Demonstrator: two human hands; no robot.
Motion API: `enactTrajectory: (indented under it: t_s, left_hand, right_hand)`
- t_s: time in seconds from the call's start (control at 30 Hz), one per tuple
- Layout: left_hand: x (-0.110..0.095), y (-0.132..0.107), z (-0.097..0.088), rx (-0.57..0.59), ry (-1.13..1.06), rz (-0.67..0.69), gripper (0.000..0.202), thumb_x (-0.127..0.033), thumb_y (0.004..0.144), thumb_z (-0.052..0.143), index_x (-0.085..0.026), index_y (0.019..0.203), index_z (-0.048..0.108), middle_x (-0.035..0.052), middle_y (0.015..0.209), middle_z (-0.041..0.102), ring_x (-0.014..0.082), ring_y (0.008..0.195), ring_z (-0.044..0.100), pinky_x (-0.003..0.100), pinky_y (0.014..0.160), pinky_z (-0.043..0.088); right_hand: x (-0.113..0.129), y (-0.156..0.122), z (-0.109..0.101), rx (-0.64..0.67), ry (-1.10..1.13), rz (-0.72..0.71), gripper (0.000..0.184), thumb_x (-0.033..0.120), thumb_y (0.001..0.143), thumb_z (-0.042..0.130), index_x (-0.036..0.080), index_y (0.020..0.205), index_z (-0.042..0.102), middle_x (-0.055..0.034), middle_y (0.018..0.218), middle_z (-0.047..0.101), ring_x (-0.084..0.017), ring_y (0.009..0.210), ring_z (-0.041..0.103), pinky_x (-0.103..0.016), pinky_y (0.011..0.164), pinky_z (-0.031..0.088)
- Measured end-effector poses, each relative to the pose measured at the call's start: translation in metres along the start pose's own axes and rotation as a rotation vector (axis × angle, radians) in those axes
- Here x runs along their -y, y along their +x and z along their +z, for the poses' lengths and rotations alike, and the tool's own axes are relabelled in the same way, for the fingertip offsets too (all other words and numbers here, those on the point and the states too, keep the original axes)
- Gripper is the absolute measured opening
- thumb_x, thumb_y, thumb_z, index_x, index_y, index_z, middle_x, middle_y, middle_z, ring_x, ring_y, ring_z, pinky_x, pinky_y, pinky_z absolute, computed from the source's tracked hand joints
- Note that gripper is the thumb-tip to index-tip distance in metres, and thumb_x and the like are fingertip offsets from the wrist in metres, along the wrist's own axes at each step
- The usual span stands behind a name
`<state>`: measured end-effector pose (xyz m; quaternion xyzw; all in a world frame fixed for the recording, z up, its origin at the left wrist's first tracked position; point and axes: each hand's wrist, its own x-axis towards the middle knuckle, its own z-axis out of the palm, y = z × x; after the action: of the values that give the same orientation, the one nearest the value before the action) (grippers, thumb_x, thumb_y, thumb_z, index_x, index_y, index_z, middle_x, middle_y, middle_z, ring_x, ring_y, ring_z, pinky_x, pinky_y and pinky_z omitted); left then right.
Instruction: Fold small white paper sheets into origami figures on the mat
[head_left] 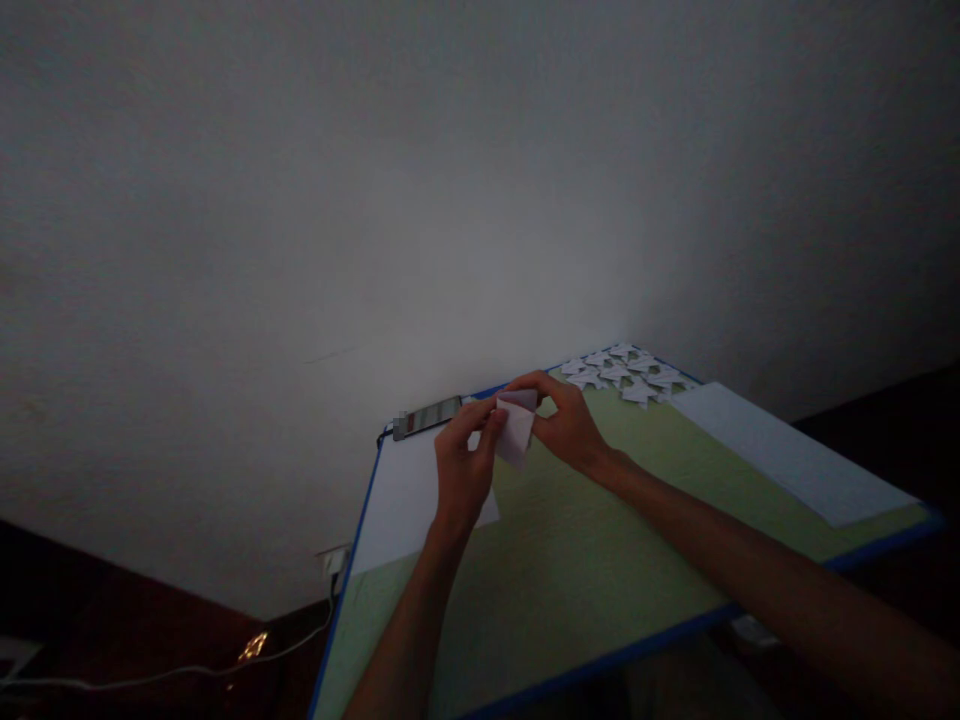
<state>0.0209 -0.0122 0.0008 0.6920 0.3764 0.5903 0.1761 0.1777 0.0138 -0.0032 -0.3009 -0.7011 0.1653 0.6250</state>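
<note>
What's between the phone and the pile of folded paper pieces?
Head view: the left hand and right hand, together holding a folded paper.

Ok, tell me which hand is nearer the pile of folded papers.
Right. The right hand is beside the pile, not touching; the left hand is farther, near the phone.

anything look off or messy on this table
Nothing looks spilled or damaged. The left hand and right hand pinch a folded paper over the green table. The only untidy spot is the loose heap of folded pieces at the far corner. The phone lies right at the far edge.
</note>
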Motion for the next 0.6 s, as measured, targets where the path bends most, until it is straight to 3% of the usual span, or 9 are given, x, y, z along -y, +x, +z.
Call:
enactTrajectory:
  t_s: [0.23, 0.43, 0.6]
  left_hand:
    - [-0.004, -0.001, -0.001, 0.021, 0.061, 0.145, 0.026, -0.029, 0.095, 0.060, -0.027, 0.116, 0.075, 0.0076, 0.116, 0.073, 0.0224, 0.107, 0.066, 0.039, 0.096, 0.049]
    - [0.000, 0.000, -0.001, 0.021, 0.116, 0.176, 0.026, -0.026, 0.094, 0.061, -0.027, 0.116, 0.075, 0.0080, 0.112, 0.074, 0.0210, 0.100, 0.067, 0.037, 0.090, 0.051]
    - [0.001, 0.000, -0.002, 0.012, 0.127, 0.173, 0.023, -0.028, 0.092, 0.064, -0.027, 0.112, 0.076, 0.0073, 0.106, 0.075, 0.0202, 0.091, 0.067, 0.035, 0.082, 0.052]
  right_hand:
    - [0.004, 0.004, 0.000, -0.028, 0.024, 0.030, 0.020, 0.042, 0.089, 0.068, 0.022, 0.086, 0.069, -0.0025, 0.082, 0.071, -0.018, 0.076, 0.063, -0.031, 0.070, 0.049]
    - [0.003, 0.011, -0.005, -0.008, 0.043, 0.050, 0.027, 0.046, 0.086, 0.071, 0.021, 0.077, 0.070, -0.0017, 0.076, 0.066, -0.013, 0.062, 0.049, -0.028, 0.057, 0.040]
    - [0.000, 0.015, -0.012, 0.106, 0.142, 0.152, 0.031, 0.051, 0.080, 0.074, 0.020, 0.079, 0.073, -0.0006, 0.071, 0.065, -0.011, 0.056, 0.044, -0.026, 0.051, 0.034]
